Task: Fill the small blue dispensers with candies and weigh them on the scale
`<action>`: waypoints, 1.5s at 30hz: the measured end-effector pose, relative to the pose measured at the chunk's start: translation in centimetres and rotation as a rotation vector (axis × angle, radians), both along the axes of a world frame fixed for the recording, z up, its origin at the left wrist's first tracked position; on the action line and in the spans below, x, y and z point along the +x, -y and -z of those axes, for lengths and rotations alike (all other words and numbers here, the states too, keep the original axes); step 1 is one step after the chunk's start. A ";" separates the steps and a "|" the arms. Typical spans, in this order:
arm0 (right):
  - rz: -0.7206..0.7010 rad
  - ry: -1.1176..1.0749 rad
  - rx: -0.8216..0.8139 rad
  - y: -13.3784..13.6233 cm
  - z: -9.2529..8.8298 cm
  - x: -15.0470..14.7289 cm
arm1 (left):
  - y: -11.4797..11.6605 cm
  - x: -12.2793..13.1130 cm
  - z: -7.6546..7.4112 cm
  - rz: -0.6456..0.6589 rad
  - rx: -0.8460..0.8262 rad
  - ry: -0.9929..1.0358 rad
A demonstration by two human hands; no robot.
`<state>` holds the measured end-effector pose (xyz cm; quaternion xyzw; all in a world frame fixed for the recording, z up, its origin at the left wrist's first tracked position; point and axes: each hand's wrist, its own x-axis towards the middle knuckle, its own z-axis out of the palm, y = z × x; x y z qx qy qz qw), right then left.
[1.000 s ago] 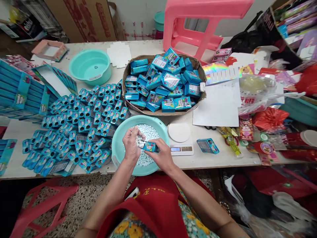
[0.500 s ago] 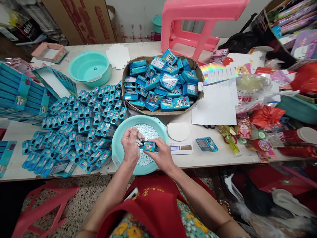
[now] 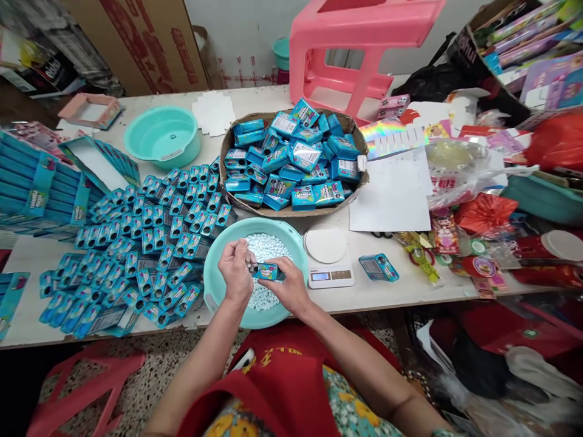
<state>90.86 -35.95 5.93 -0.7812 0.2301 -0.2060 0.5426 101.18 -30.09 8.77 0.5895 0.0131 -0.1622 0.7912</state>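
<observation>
Over a teal basin [image 3: 214, 273] of small white candies [image 3: 266, 247], my right hand [image 3: 288, 288] grips a small blue candy box [image 3: 265, 271]. My left hand [image 3: 235, 272] is cupped and closed at the box's left end, fingers curled; earlier it held white candies, now hidden inside the fist. Both hands touch the box just above the candies.
Rows of blue boxes [image 3: 150, 243] lie left of the basin. A cardboard tray [image 3: 291, 159] heaped with blue boxes sits behind it. A white scale [image 3: 328, 261] and one loose blue box [image 3: 378, 267] lie right. An empty teal basin [image 3: 163, 136] and a pink stool [image 3: 350, 54] stand farther back.
My left hand has closed tighter against the box end and the white candies in it no longer show. Both hands shifted slightly left with the camera view.
</observation>
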 end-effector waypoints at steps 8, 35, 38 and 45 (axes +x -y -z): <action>0.005 0.008 0.027 0.8 -0.3 0.1 | 0.4 0.0 -0.7 -0.024 -0.024 0.013; 0.447 -0.071 0.019 16.0 6.2 -7.1 | 8.9 18.8 2.8 0.482 1.370 1.052; 0.431 -0.087 -0.054 16.5 6.9 -7.3 | 10.0 20.4 2.4 0.519 1.323 1.078; 0.564 -0.020 -0.104 11.5 2.8 -9.5 | 2.3 13.4 -1.1 0.204 0.923 0.791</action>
